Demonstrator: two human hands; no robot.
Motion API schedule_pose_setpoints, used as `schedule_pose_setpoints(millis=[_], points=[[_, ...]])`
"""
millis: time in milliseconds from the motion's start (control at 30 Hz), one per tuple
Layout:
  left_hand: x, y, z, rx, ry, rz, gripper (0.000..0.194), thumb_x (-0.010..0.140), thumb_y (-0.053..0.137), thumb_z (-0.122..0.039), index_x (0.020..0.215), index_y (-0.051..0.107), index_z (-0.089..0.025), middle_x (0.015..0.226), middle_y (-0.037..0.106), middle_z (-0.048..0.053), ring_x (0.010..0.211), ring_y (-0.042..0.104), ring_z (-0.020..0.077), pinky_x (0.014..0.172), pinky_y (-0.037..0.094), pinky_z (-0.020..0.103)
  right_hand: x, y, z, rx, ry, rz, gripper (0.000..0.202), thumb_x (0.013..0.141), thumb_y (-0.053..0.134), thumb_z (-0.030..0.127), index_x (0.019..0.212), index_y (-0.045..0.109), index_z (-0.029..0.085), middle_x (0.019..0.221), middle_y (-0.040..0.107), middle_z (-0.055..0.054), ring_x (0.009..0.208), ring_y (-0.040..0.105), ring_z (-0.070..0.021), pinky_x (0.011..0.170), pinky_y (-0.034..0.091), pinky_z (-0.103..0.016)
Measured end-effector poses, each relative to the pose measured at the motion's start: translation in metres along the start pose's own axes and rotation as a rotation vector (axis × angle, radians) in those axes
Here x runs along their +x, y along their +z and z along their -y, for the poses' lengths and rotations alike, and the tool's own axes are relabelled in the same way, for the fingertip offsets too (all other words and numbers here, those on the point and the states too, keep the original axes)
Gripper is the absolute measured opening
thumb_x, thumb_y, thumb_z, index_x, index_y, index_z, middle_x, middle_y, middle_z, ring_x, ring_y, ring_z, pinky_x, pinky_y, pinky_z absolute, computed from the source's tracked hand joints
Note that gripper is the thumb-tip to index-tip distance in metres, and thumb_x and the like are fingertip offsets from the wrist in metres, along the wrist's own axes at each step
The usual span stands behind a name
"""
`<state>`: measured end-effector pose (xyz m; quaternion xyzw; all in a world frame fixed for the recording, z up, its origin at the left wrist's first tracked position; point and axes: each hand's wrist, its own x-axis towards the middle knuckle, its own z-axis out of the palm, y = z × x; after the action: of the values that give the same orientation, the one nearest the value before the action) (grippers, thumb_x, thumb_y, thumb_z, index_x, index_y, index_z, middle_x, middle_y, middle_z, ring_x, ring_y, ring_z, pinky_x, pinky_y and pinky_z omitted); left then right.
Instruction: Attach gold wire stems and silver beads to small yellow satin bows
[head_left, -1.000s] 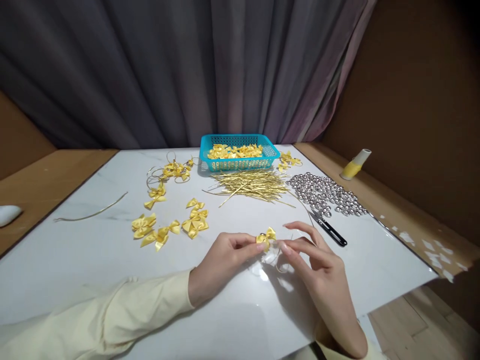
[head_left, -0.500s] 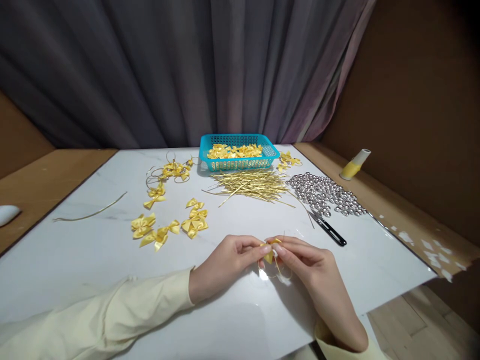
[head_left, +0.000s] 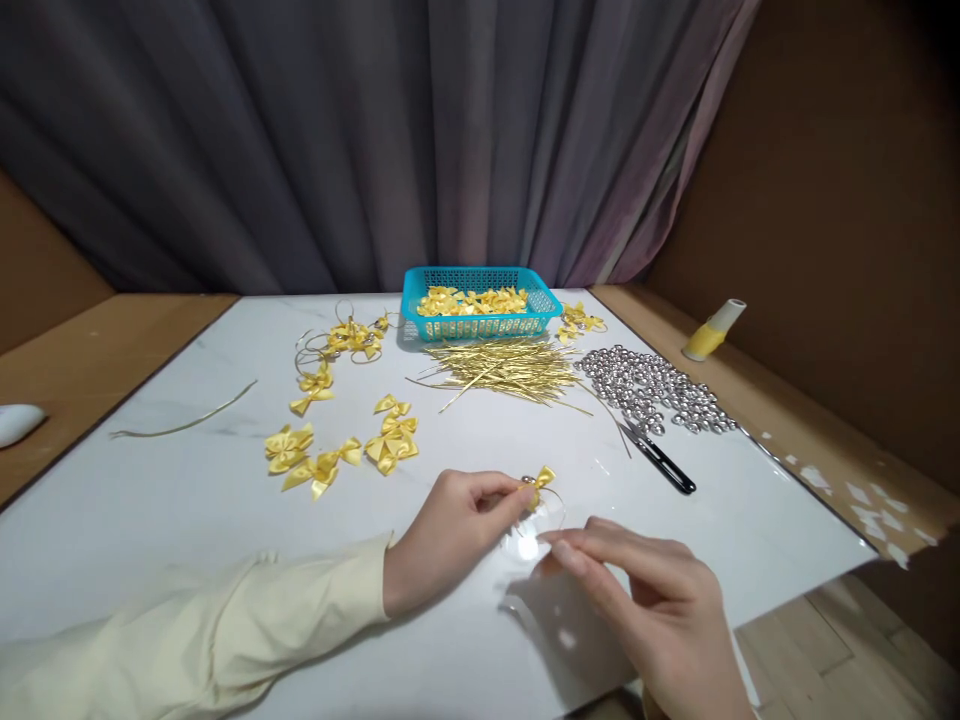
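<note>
Pinched between the thumb and fingers of my left hand [head_left: 469,525] is a yellow bow [head_left: 543,482] with a small silver piece beside its knot. A thin gold wire [head_left: 562,505] curves from the bow toward my right hand [head_left: 637,590]. The thumb and index finger of my right hand are pressed together below and right of the bow; what lies between them is too small to make out. Several yellow bows [head_left: 319,470] lie left of my hands, and more bows with wire loops [head_left: 351,338] lie farther back.
Behind my hands are a blue basket [head_left: 480,329] of yellow bows and a pile of gold wires [head_left: 510,370]. Silver rings [head_left: 652,385] and black thread snips [head_left: 664,462] lie at the right. A yellow-wrapped cone [head_left: 712,332] stands beyond the white sheet [head_left: 187,500].
My right hand has moved away from the bow, down and to the right. The bow stays in my left hand and shows more fully.
</note>
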<state>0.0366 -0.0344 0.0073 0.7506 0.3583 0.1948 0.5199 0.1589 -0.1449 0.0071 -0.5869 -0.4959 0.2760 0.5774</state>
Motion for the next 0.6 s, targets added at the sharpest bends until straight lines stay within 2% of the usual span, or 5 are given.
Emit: schedule_pose_setpoints(millis=[100, 200, 367, 600], points=[[-0.002, 0.001, -0.001, 0.04, 0.011, -0.043, 0.026, 0.08, 0.051, -0.034, 0.072, 0.069, -0.016, 0.071, 0.067, 0.001, 0.066, 0.055, 0.0147, 0.061, 0.04, 0.024, 0.002, 0.004, -0.005, -0.043, 0.172, 0.09, 0.03, 0.079, 0.055, 0.037, 0.059, 0.069, 0.019, 0.053, 0.063, -0.001, 0.046, 0.049, -0.0127, 0.045, 0.037, -0.024], [-0.004, 0.003, -0.003, 0.045, 0.019, -0.051, 0.026, 0.08, 0.052, -0.03, 0.065, 0.068, -0.017, 0.069, 0.065, 0.001, 0.066, 0.055, 0.0141, 0.063, 0.04, 0.023, 0.006, 0.008, -0.011, -0.025, 0.289, 0.087, 0.034, 0.078, 0.055, 0.041, 0.058, 0.068, 0.016, 0.049, 0.06, 0.0, 0.04, 0.041, -0.0099, 0.04, 0.031, -0.022], [-0.01, 0.004, -0.007, -0.007, 0.045, 0.015, 0.033, 0.083, 0.048, -0.028, 0.058, 0.066, -0.017, 0.066, 0.064, 0.001, 0.071, 0.056, 0.0137, 0.069, 0.041, 0.023, 0.01, 0.01, -0.013, -0.015, 0.358, 0.103, 0.034, 0.078, 0.053, 0.04, 0.059, 0.067, 0.015, 0.052, 0.06, -0.001, 0.043, 0.037, -0.0094, 0.042, 0.028, -0.022], [-0.011, 0.005, -0.008, -0.083, 0.034, 0.069, 0.041, 0.086, 0.046, -0.029, 0.051, 0.063, -0.017, 0.067, 0.065, 0.003, 0.079, 0.056, 0.015, 0.075, 0.041, 0.024, 0.013, 0.009, -0.013, -0.046, 0.383, 0.161, 0.037, 0.081, 0.049, 0.035, 0.054, 0.063, 0.015, 0.047, 0.051, 0.001, 0.045, 0.036, -0.0095, 0.046, 0.029, -0.022]])
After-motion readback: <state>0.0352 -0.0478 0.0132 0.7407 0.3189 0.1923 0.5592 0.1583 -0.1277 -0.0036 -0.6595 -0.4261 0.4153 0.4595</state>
